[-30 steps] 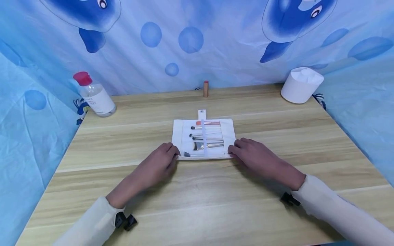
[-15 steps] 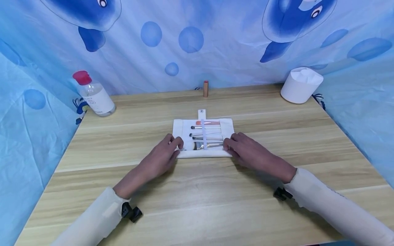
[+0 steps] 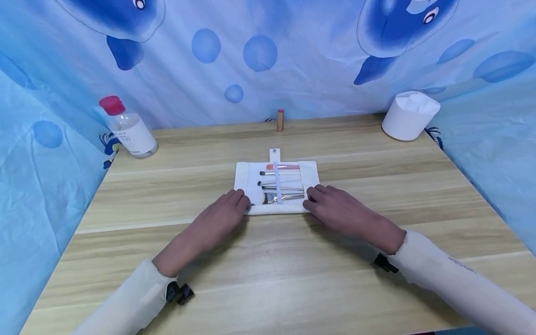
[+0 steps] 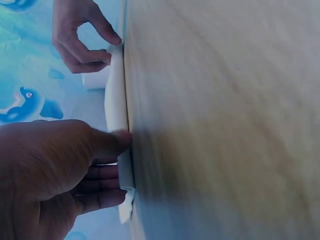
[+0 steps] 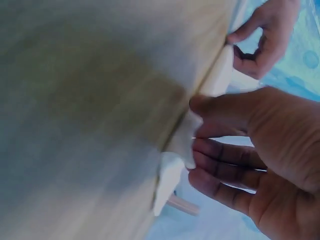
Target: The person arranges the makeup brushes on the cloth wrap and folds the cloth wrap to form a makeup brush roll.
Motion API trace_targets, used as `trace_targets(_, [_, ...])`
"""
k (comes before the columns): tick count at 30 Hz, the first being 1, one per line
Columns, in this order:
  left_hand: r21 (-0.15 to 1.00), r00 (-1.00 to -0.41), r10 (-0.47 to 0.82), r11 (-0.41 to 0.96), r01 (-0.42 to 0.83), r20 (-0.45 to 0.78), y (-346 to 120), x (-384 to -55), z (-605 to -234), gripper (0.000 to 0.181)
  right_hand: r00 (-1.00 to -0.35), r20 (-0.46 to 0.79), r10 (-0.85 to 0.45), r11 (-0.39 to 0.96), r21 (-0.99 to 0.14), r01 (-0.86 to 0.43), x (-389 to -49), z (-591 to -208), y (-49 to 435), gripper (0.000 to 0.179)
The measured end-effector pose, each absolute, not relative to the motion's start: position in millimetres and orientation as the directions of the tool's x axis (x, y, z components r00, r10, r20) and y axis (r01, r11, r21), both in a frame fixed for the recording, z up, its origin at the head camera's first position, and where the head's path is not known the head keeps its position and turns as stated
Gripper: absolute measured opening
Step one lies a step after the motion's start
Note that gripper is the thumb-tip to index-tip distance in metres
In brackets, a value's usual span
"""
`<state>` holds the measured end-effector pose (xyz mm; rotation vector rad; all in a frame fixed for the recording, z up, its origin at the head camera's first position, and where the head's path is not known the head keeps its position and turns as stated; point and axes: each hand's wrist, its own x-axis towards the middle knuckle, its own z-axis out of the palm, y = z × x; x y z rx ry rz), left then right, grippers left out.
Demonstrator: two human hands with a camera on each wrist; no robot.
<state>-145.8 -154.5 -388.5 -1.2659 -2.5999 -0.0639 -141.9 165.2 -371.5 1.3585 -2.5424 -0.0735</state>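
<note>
A white makeup brush roll (image 3: 256, 172) lies spread on the table, its near edge folded over into a narrow rolled strip. Several makeup brushes (image 3: 289, 188) lie crosswise in it under a clear strap, and a snap tab (image 3: 274, 153) points away at the far side. My left hand (image 3: 224, 211) grips the left end of the folded edge; in the left wrist view the thumb is in front and the fingers behind. At the right end, my right hand (image 3: 343, 209) pinches the same fold (image 5: 184, 140) between thumb and fingers.
A clear bottle with a red cap (image 3: 133, 135) stands at the back left. By the far edge stands a small brown tube (image 3: 280, 121). A white tissue roll (image 3: 408, 118) is at the back right, before a blue patterned curtain (image 3: 293, 70).
Both hands have lifted the roll's near edge and folded it over, covering the nearest brush. The hands moved slightly inward and away, then the left fingers pressed down on the fold.
</note>
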Motion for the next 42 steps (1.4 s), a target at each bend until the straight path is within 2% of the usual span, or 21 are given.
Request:
trace_targets(4, [-0.073, -0.589, 0.774, 0.618, 0.783, 0.233, -154, -147, -387, 0.02, -0.547, 0.161, -0.821, 0.567, 0.127, -0.814, -144, -372, 164, 0.022])
trace_targets(9, [-0.095, -0.578, 0.792, 0.602, 0.792, 0.199, -153, -148, -383, 0.022, -0.57, 0.148, -0.808, 0.581, 0.043, -0.812, -149, -373, 165, 0.017])
trace_targets(13, [0.032, -0.621, 0.762, 0.627, 0.778, 0.181, -153, -152, -383, 0.016, -0.573, 0.181, -0.799, 0.584, 0.01, -0.812, -154, -375, 166, 0.015])
trace_targets(16, [0.158, -0.674, 0.722, 0.655, 0.739, 0.156, -152, -158, -384, 0.003, -0.578, 0.219, -0.786, 0.591, -0.006, -0.807, -155, -378, 166, 0.017])
trace_targets(21, [0.371, -0.76, 0.644, 0.687, 0.625, 0.089, -151, -164, -388, 0.005, -0.663, 0.223, -0.715, 0.646, -0.152, -0.748, -153, -382, 165, 0.022])
trace_targets(24, [0.415, -0.789, 0.606, 0.694, 0.588, 0.103, -151, -165, -389, 0.017, -0.699, 0.224, -0.679, 0.67, -0.2, -0.715, -152, -382, 163, 0.027])
trace_targets(27, [0.334, -0.77, 0.612, 0.698, 0.633, 0.18, -150, -164, -389, 0.023, -0.693, 0.247, -0.677, 0.681, -0.147, -0.717, -153, -381, 161, 0.027])
trace_targets(31, [0.147, -0.704, 0.658, 0.694, 0.705, 0.268, -147, -159, -388, 0.024, -0.666, 0.279, -0.692, 0.685, -0.036, -0.727, -152, -381, 160, 0.023])
trace_targets(35, [-0.002, -0.65, 0.71, 0.676, 0.737, 0.27, -144, -152, -384, 0.009, -0.593, 0.296, -0.748, 0.642, 0.1, -0.76, -150, -381, 159, 0.021])
trace_targets(36, [-0.03, -0.641, 0.722, 0.67, 0.742, 0.263, -143, -151, -383, 0.011, -0.572, 0.292, -0.767, 0.625, 0.138, -0.768, -149, -381, 160, 0.02])
trace_targets(39, [-0.071, -0.628, 0.739, 0.659, 0.748, 0.246, -142, -149, -381, 0.014, -0.518, 0.277, -0.809, 0.579, 0.223, -0.785, -148, -380, 159, 0.019])
trace_targets(42, [-0.077, -0.628, 0.739, 0.66, 0.747, 0.243, -141, -150, -381, 0.011, -0.506, 0.262, -0.822, 0.564, 0.245, -0.788, -149, -380, 159, 0.017])
